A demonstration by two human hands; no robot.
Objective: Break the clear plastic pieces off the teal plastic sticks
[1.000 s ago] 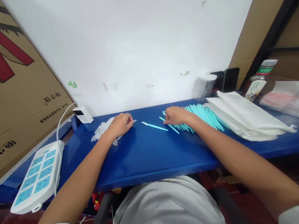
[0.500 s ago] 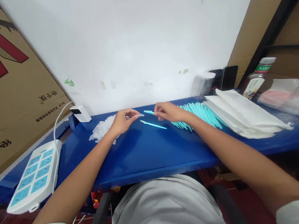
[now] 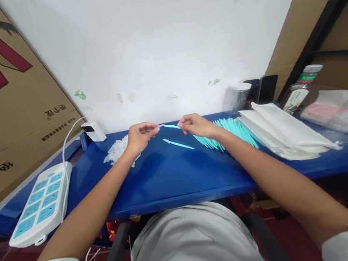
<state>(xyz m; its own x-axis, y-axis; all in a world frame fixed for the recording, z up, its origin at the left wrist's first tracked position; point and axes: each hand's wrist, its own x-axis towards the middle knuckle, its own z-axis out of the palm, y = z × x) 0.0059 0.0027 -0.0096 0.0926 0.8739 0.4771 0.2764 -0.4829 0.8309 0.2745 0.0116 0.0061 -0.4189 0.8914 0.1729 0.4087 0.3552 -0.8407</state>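
My left hand (image 3: 140, 137) pinches a small clear plastic cap (image 3: 161, 125) between thumb and fingers. Opposite it, my right hand (image 3: 195, 125) grips a turquoise eyebrow razor (image 3: 171, 126), its head pointing left at the cap. Cap and razor head are very close; whether they touch I cannot tell. Just below, a second turquoise razor (image 3: 180, 145) lies slanted on the blue table (image 3: 173, 181). A heap of clear caps (image 3: 115, 151) sits beside my left hand, partly behind it. Many turquoise razors (image 3: 235, 132) are piled behind my right wrist and forearm.
White packing sheets (image 3: 287, 130) lie right of the razor pile, with a bottle (image 3: 298, 91) and a clear jar (image 3: 237, 97) behind. At the left are a power strip (image 3: 40, 206), a small white device (image 3: 94, 132) and a large carton (image 3: 17, 106). A white wall (image 3: 159, 52) closes the back.
Both hands have risen slightly toward the wall. The razor in my right hand has moved left, so its head is nearer the cap. The razor on the table stays put.
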